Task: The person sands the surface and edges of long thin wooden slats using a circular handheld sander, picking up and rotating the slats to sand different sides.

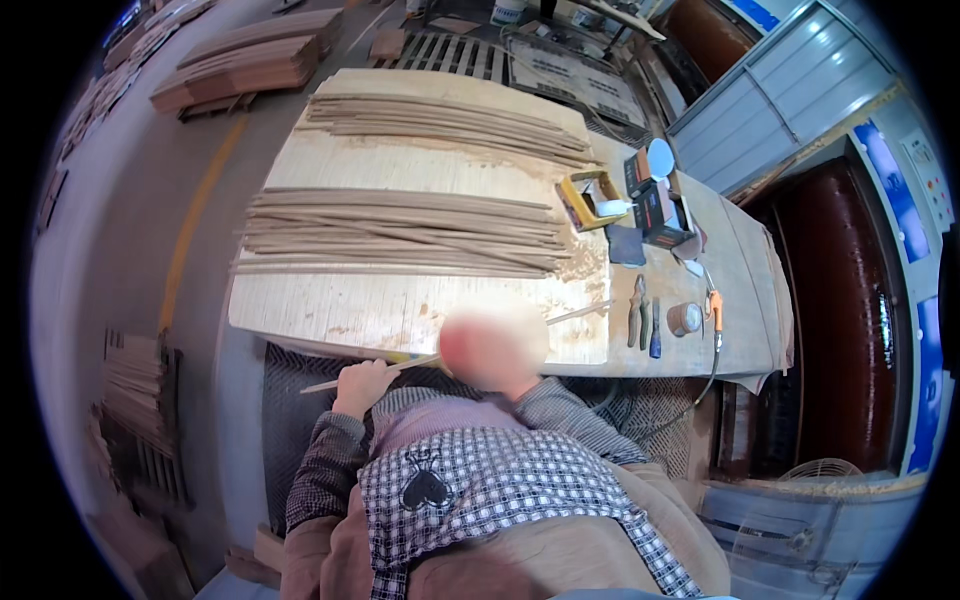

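My left hand (pixel 364 386) grips a thin wooden strip (pixel 581 310) near its left end, just off the table's front edge. The strip slants up to the right and reaches over the plywood board (pixel 337 304). My right hand (pixel 501 356) lies along the strip's middle, but a round blur hides its fingers, so its hold cannot be made out. Beyond the hands, a loose bundle of thin wooden strips (pixel 397 232) lies crosswise on the board. Another row of strips (pixel 450 124) lies farther back.
At right lie pliers (pixel 638 311), a blue-handled tool (pixel 655 330), a small round container (pixel 684 319) and an orange air blow gun (pixel 715 307) on a hose. Behind them stand a yellow box (pixel 581 210) with a white bottle, and dark boxes (pixel 662 214). Stacked boards (pixel 240 64) stand on the floor.
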Demonstrator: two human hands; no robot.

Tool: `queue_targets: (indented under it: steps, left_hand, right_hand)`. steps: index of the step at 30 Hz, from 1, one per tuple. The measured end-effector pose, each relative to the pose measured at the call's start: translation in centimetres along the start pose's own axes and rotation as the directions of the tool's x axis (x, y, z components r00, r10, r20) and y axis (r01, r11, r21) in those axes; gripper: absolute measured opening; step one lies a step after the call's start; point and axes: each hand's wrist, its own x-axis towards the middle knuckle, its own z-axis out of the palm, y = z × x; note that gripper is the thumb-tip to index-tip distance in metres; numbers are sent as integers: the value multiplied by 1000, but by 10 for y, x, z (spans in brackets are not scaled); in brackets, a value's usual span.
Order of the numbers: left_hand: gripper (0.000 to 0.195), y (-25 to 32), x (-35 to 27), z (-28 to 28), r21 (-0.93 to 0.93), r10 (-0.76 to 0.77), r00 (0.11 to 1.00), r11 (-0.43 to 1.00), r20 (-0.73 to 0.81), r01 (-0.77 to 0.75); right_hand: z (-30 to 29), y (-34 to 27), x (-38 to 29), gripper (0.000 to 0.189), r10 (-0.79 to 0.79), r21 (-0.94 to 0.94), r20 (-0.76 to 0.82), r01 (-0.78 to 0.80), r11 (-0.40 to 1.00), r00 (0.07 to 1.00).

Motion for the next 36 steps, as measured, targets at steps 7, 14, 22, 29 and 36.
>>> queue_targets:
  steps: [7, 14, 22, 29, 36]
  left_hand:
    - [38, -20, -5, -21, 52, -54, 998, 997, 44, 52]
    - [32, -23, -8, -13, 60, -16, 996, 998, -85, 21]
    - [36, -2, 11, -19, 1, 20, 999, 1000, 28, -20]
    - [37, -18, 34, -27, -53, 218, 950, 976, 223, -212]
    - [46, -55, 17, -23, -159, 81, 965, 986, 248, -41]
  right_hand:
    - [36, 64, -9, 48, 75, -99, -3, -75, 992, 997]
    - [-72, 160, -32, 56, 455, -106, -144, -471, 876, 879]
    - [-80, 105, -5, 59, 506, -191, -72, -510, 839, 859]
    - [-42, -28, 15, 46, 81, -17, 56, -80, 997, 995]
    - [-28, -26, 9, 35, 0, 25, 13, 0, 1000, 1000]
